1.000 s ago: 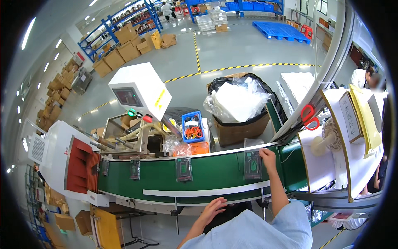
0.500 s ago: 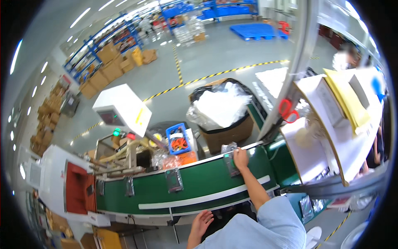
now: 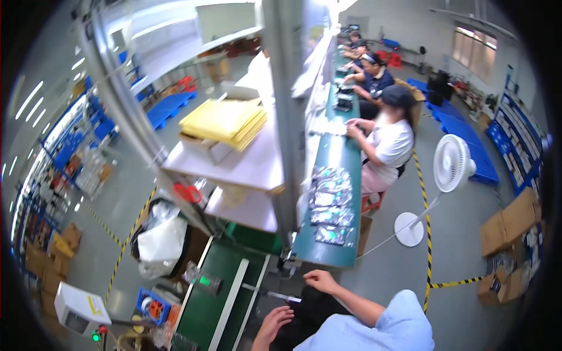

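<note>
My left hand (image 3: 274,325) hangs at the near side of the green conveyor belt (image 3: 198,315), its fingers stretched and nothing in it. Just short of the near end of the long green workbench (image 3: 319,255) is my right hand (image 3: 322,281), fingers loosely bent, with no object showing in it. On the belt lies a clear bag with a dark flat item (image 3: 206,283), away from both hands. Several shiny bagged items (image 3: 331,215) rest in rows on the workbench, beyond my right hand.
A metal post (image 3: 285,134) rises between a shelf with yellow padded envelopes (image 3: 225,121) and the workbench. Co-workers sit along the bench's right side, the nearest in a white shirt (image 3: 391,140). A white standing fan (image 3: 452,164) is further right. A lined bin (image 3: 161,243) stands left of the belt.
The view has swung right, bringing the workbench and co-workers in. My right hand has let go of the bagged item on the belt and moved back toward the workbench end.
</note>
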Available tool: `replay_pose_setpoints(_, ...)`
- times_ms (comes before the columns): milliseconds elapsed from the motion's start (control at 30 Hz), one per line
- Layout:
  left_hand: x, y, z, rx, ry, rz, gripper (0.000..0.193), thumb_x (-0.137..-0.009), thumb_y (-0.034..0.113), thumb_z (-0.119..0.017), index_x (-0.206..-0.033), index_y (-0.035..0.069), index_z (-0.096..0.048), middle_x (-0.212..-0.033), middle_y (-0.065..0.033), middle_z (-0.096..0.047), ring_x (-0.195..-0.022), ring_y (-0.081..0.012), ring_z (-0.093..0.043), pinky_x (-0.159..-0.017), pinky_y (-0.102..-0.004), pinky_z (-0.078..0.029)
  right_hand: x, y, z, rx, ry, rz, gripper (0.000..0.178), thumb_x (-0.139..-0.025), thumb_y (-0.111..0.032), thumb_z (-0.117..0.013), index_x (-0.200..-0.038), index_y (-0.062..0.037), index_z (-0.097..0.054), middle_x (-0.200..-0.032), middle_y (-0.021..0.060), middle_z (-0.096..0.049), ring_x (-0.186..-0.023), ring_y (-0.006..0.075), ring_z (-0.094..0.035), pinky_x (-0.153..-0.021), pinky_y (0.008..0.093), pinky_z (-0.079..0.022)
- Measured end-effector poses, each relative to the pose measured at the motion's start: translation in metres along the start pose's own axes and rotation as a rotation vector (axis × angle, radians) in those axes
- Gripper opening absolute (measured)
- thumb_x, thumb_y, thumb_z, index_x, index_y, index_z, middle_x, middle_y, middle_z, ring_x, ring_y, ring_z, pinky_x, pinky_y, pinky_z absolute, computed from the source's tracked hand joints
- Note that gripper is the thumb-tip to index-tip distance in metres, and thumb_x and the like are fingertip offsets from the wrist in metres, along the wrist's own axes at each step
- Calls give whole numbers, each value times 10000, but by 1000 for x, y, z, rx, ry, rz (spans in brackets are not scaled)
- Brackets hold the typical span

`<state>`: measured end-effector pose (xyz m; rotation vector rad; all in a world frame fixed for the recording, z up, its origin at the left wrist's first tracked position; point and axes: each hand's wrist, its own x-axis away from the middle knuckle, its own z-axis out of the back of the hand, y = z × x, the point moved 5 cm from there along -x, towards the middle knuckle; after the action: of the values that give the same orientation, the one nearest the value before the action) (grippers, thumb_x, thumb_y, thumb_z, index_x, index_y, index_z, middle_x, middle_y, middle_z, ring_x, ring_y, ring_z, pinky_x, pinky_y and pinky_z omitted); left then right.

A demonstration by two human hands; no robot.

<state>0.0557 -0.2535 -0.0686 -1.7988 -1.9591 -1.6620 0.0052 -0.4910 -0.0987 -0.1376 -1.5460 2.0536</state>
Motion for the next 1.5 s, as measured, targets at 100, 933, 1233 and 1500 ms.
replay_pose_setpoints(100,-74,3,-41,-144,-66,60,308,-859,126,-543,-1144,16,-507,-1077,-103,-570,-987,-206,-568,-822,-341,-475,-29,69,97,312,345,-24,260,-740,-151,-600,-975,-45,-639,-902,117,-628,-833,240,-606,-763,353,-478)
replay_pose_setpoints(933,-336,78,-148,-716,564,-207,500,-597,255,-786,-953,-1,-544,-1033,-177,-519,-969,-265,-515,-811,-351,-432,-155,157,227,96,92,-170,224,-758,-232,-623,-766,-9,-632,-801,145,-596,-716,239,-575,-675,339,-458)
replay_pose_setpoints(1233,-453,109,-108,-742,591,-9,722,-584,261,-799,-1141,-58,-471,-1078,-172,-561,-962,-252,-565,-812,-328,-464,-243,175,216,169,283,-88,207,-728,-192,-602,-753,14,-610,-903,205,-552,-870,342,-537,-780,389,-442)
replay_pose_setpoints(1500,-392,55,-142,41,308,196,453,-633,94,-785,-1024,30,-565,-971,-85,-611,-880,-216,-605,-744,-357,-516,-212,172,239,-31,-49,-181,198,-713,-177,-683,-785,-3,-623,-865,85,-609,-733,155,-573,-676,283,-459)
